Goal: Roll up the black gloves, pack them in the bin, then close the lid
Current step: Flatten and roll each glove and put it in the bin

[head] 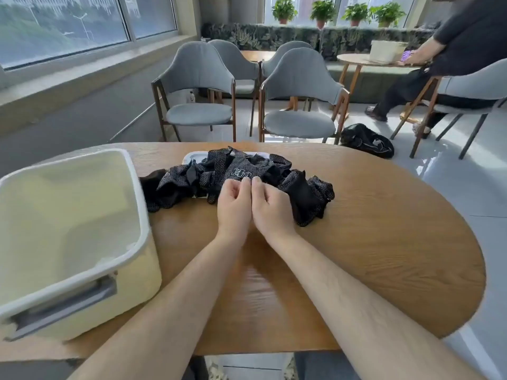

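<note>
black gloves (241,171) heaped left-to-right, bin (140,286) at left

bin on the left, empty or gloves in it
Empty: the bin shows a bare inside, and the black gloves lie heaped on the table beside it.

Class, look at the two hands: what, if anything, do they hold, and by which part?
The left hand and right hand both seem to pinch one glove by its near edge, thumbs side by side. The curled fingers hide the exact grip.

left hand (235,205) + right hand (271,208): pinch black gloves (241,165) | bin (131,294): uncovered
</note>
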